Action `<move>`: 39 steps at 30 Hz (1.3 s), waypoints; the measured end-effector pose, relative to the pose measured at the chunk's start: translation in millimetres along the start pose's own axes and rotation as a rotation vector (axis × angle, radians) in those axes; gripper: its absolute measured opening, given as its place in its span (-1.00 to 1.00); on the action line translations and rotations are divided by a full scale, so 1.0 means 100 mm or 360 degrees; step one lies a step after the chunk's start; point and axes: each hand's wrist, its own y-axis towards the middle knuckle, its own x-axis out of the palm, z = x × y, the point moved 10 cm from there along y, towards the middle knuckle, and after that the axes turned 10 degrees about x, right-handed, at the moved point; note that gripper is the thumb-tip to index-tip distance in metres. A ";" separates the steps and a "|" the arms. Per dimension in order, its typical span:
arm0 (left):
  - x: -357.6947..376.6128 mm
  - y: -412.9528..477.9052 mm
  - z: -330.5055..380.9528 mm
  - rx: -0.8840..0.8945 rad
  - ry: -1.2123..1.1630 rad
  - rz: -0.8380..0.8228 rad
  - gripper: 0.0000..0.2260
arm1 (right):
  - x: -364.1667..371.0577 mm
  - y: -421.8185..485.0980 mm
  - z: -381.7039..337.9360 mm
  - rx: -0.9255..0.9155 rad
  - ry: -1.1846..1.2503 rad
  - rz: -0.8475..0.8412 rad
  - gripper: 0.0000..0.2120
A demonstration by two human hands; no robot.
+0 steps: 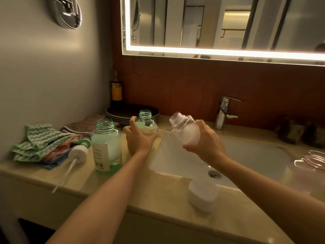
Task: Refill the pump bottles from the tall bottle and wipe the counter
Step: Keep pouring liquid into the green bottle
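A clear bottle (185,130) with white liquid in its lower part is gripped by the right hand (204,143), fingers closed round its base; it is tilted with its open threaded mouth up and to the left, held above the sink (246,155). A green-tinted bottle (147,126), uncapped and upright, is clasped by the left hand (139,138), thumb on the near left side and fingers wrapped round its body, just left of the clear bottle's mouth. A second, larger green bottle (106,145), also uncapped and labelled, stands on the counter (158,194) just left of the left forearm. Further left, a white pump head (77,154) with its long tube is laid on the counter, against a heap of cloths (42,143). Stacked dark plates (123,113) are seen beyond the left hand. A white lid-like object (202,195) is set on the counter edge below the right forearm. A tap (224,111) rises beyond the right hand, and a pinkish bottle (314,162) is seen far right.
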 end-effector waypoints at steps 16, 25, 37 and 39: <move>-0.55 -0.79 0.31 0.0359 -0.0092 -0.0209 -0.21 | -0.39 -0.44 -0.42 -0.0316 -0.0301 0.0042 -0.30; -0.69 -1.02 0.40 0.0368 -0.0086 -0.0209 -0.20 | -0.56 -0.53 -0.67 -0.0439 -0.0437 0.0138 -0.30; -0.71 -1.05 0.42 0.0387 -0.0042 -0.0196 -0.20 | -0.60 -0.53 -0.85 -0.0495 -0.0604 0.0222 -0.31; -0.71 -1.05 0.42 0.0389 -0.0044 -0.0196 -0.20 | -0.60 -0.53 -0.87 -0.0503 -0.0628 0.0225 -0.31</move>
